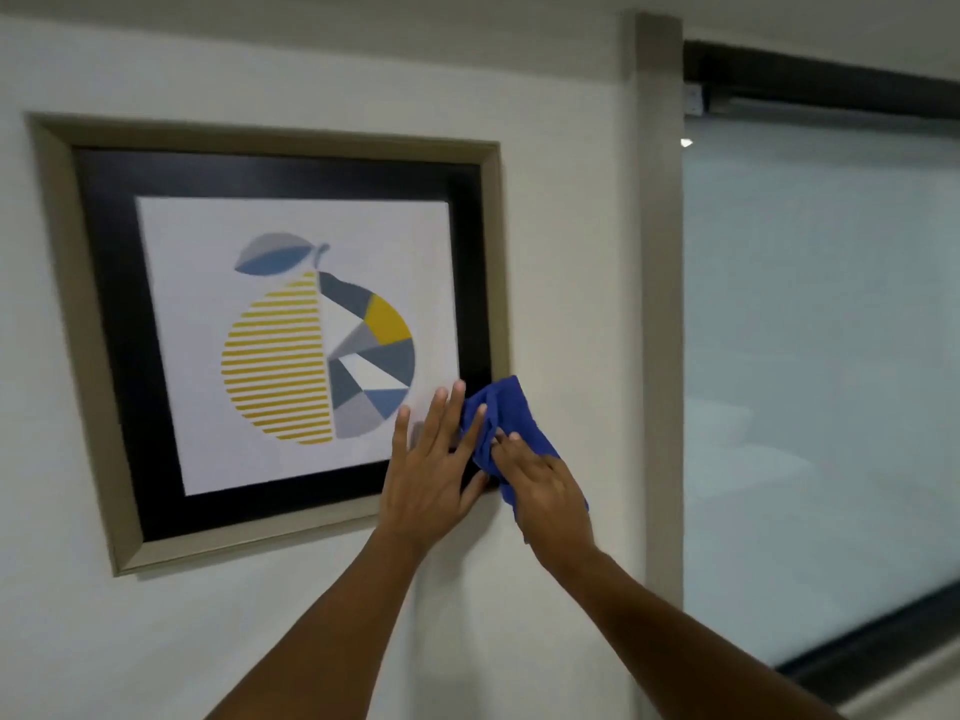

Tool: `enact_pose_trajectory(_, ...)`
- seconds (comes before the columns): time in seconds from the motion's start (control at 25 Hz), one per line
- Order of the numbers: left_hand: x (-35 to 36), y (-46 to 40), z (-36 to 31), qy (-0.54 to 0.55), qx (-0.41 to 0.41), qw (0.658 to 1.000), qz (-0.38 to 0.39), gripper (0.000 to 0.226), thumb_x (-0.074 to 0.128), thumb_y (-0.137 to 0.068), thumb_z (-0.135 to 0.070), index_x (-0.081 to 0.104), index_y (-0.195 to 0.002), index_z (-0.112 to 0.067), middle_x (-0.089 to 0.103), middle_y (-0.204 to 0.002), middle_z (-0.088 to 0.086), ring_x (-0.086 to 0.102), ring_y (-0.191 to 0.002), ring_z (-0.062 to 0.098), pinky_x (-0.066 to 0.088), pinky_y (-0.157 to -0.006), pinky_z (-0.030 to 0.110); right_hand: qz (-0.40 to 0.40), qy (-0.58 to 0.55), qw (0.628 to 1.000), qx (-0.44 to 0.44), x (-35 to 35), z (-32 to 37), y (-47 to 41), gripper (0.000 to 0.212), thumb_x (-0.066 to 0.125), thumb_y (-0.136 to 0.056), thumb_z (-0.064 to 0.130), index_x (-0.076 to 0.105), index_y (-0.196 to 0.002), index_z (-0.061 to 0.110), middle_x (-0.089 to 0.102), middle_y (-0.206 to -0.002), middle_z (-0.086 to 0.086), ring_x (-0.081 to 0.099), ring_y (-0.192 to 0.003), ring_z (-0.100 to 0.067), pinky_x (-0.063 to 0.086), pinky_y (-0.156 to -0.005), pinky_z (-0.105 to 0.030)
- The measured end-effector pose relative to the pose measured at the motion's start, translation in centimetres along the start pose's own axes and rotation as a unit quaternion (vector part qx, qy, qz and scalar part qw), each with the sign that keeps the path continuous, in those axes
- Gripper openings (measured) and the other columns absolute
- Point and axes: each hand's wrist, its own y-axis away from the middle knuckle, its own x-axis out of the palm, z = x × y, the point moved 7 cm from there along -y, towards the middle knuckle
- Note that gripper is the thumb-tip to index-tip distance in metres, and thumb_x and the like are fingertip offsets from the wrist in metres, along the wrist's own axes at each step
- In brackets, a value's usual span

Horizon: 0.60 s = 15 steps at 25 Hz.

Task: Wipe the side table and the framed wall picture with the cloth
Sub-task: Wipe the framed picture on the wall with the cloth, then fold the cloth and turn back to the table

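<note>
Cloth (511, 415), blue and crumpled, gripped by right hand (545, 485) against square framed picture (291, 330); left hand (431, 470) splayed flat.

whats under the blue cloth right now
The blue cloth lies against the lower right corner of the framed picture, pressed there by the right hand. The frame's corner itself is covered, so its state cannot be seen. The left hand rests flat beside it.

Soft blue cloth (511, 413); matt, possibly wooden beige frame (72, 324); glossy picture glass; frosted pane (821, 366).
</note>
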Motion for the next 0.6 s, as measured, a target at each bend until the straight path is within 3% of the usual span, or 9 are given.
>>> enact_pose_trajectory(0.16,4.2,0.8,-8.6,0.033,0.057,0.997,0.039,0.075,0.028,-0.1,-0.059,0.014,-0.16,-0.018,0.014,-0.168,0.014,0.013,-0.154,0.031,-0.003,-0.122,0.055,0.047,0.024,0.997,0.049,-2.5,-4.5,8.5,0.072,0.087,-0.066,0.004,0.057,-0.132,0.007,0.061,-0.134,-0.006,0.055,-0.119,-0.02,0.047,-0.09,-0.029)
enact_pose_trajectory(0.32,12.0,6.5,-20.8,0.098,0.119,0.979,0.137,0.08,0.022,-0.098,-0.066,0.009,-0.16,-0.018,0.006,-0.168,0.012,0.007,-0.155,0.031,-0.001,-0.121,0.056,0.151,0.051,0.979,0.128,-3.8,-9.6,21.4,0.068,0.089,-0.064,0.004,0.063,-0.126,0.01,0.063,-0.13,-0.007,0.061,-0.119,-0.023,0.05,-0.091,-0.032)
enact_pose_trajectory(0.44,17.4,14.1,-30.4,0.156,0.166,0.947,0.224,0.078,0.019,-0.099,-0.065,0.008,-0.16,-0.018,0.005,-0.168,0.012,0.005,-0.155,0.029,0.007,-0.122,0.057,0.234,0.061,0.952,0.187,-4.6,-12.5,32.7,0.068,0.086,-0.065,0.0,0.062,-0.127,0.012,0.062,-0.131,-0.006,0.059,-0.121,-0.023,0.052,-0.091,-0.037)
enact_pose_trajectory(0.6,22.9,26.0,-42.7,0.301,0.195,0.88,0.312,0.073,0.024,-0.102,-0.056,0.007,-0.159,-0.014,0.018,-0.166,0.014,0.02,-0.152,0.032,0.029,-0.118,0.058,0.339,0.059,0.899,0.27,-3.9,-15.5,49.8,0.072,0.083,-0.065,-0.006,0.059,-0.131,0.013,0.058,-0.136,-0.004,0.053,-0.128,-0.022,0.048,-0.095,-0.036)
